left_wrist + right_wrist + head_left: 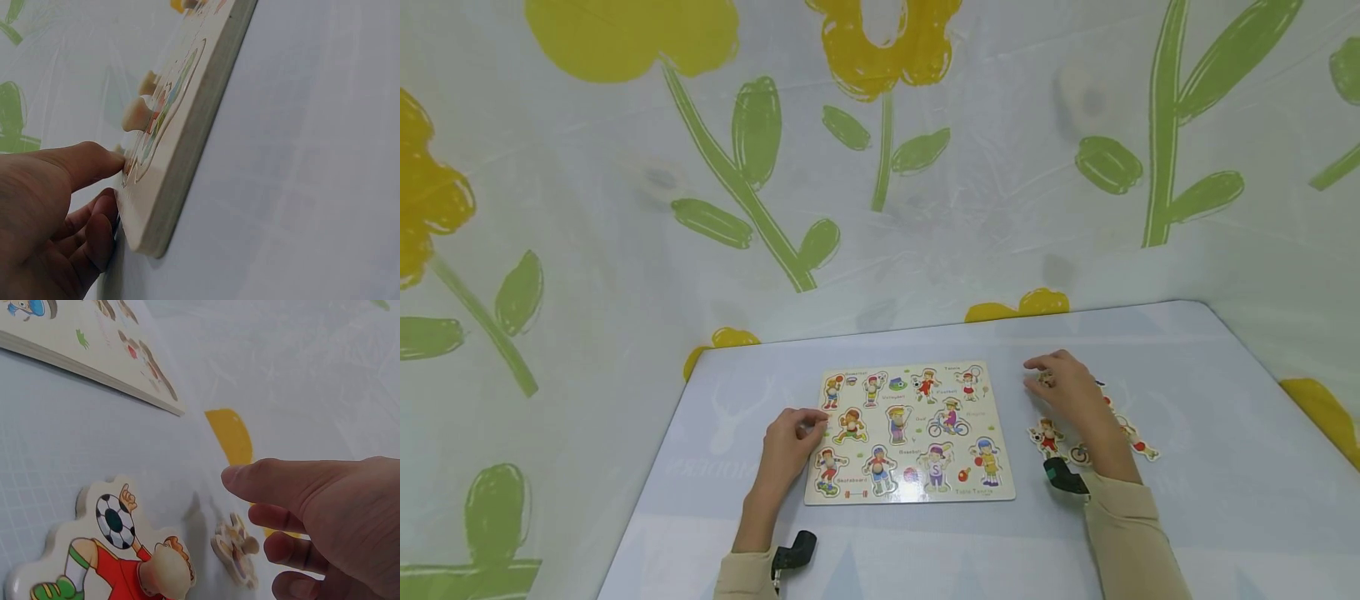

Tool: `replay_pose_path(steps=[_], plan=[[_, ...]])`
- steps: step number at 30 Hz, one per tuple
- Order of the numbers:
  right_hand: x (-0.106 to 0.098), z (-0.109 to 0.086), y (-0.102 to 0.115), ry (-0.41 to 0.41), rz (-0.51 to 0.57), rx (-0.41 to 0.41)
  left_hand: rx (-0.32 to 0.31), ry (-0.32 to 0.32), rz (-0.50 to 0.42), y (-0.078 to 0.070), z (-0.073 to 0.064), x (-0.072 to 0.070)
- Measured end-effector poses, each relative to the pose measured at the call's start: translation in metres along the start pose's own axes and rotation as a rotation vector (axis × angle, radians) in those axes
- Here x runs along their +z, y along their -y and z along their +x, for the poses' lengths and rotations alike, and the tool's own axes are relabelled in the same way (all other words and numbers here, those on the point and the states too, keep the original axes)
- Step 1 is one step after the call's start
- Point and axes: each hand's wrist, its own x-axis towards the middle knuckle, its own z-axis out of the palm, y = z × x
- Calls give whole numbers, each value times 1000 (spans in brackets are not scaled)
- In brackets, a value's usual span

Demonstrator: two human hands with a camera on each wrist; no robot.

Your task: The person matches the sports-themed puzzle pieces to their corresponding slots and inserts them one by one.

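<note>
Head view shows the left hand [787, 443] touching the board [876, 433], perhaps for steadiness, clamping unclear, the right hand [1070, 390] with grip apart.

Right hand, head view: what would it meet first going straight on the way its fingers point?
Probably the puzzle board, near its upper-right corner; the right hand may pass above, as height is unclear.

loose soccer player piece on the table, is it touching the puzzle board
Apart. The right wrist view shows a strip of tabletop between the loose soccer player piece and the puzzle board, and the head view shows that gap too.
</note>
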Motion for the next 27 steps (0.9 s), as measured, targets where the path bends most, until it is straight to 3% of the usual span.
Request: replay_pose_path(steps=[9, 27], plan=[[-2, 1, -5, 26, -13, 24, -3, 0, 7, -1, -1, 0], [-8, -5, -9, -46, -58, 139, -8, 8, 5, -3, -1, -1]])
